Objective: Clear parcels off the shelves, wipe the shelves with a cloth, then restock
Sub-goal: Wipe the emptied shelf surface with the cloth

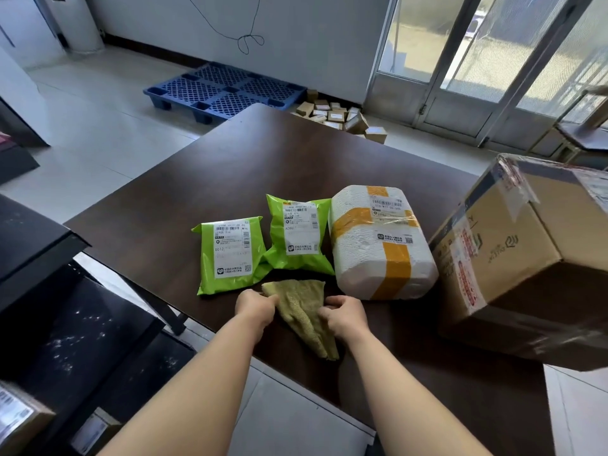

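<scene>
Currently both hands are on the yellow-green cloth [301,311], which lies crumpled on the bench [197,179] near its front edge. Left hand [257,307] grips the cloth's left side and right hand [345,314] pinches its right side, fingers curled. Just behind the cloth sit green mailer E012 [230,255] and green mailer A080 [297,235], touching, then a white taped parcel [378,245]. Large cardboard box [513,258] at the right end. Dark, dust-speckled shelf [82,324] at left.
</scene>
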The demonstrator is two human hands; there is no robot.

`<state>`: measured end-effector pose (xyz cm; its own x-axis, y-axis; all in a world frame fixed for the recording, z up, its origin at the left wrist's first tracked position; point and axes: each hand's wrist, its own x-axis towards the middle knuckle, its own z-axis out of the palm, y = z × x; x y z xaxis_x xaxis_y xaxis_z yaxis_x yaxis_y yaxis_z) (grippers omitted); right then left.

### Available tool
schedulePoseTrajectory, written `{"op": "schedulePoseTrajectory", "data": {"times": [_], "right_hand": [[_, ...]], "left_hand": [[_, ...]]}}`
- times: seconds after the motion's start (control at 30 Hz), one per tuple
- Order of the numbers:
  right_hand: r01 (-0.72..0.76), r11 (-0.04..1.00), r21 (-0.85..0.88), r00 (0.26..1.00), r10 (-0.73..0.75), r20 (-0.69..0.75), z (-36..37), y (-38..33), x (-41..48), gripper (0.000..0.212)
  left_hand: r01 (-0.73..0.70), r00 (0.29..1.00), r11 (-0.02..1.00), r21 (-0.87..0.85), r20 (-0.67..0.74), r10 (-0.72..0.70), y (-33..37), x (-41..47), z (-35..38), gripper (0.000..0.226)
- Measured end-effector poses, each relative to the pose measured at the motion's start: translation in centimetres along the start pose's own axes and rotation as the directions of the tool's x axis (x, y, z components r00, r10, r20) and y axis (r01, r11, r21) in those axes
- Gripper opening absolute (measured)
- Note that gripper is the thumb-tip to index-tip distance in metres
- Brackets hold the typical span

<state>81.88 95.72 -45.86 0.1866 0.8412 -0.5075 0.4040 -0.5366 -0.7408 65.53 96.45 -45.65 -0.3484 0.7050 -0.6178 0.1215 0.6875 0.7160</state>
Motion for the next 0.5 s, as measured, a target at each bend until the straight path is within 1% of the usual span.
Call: {"op": "schedulePoseTrajectory", "data": {"times": [0.1,0.17,0.3,0.4,0.5], "right_hand": [[0.034,0.999,0.018,0.999,-0.034,0.007,0.0,-0.4,-0.3,0.034],[0.071,0.997,0.019,0.997,-0.071,-0.02,-0.4,-0.5,-0.6,0.03],[0.111,0.991,0.076,0.993,-0.107,-0.052,-1.8,-2.0,-1.6,0.026],[0.149,0.985,0.093,0.989,-0.146,-0.031,-2.5,-4.2,-2.8,0.027],[0.2,0.973,0.115,0.98,-0.2,-0.008,-2.7,-6.8,-4.5,0.024]], "left_hand": [[-0.083,0.996,0.994,0.076,0.011,0.083,0.3,-0.7,0.0,0.019],[-0.142,0.99,0.985,0.096,0.02,0.141,0.4,-1.4,-0.4,0.02],[-0.249,0.967,0.967,0.06,-0.03,0.251,1.6,-3.5,-2.2,0.016],[-0.309,0.95,0.951,0.011,-0.054,0.309,3.2,-5.8,-3.5,0.016],[-0.363,0.924,0.932,-0.006,-0.133,0.359,4.9,-8.3,-4.9,0.017]]}}
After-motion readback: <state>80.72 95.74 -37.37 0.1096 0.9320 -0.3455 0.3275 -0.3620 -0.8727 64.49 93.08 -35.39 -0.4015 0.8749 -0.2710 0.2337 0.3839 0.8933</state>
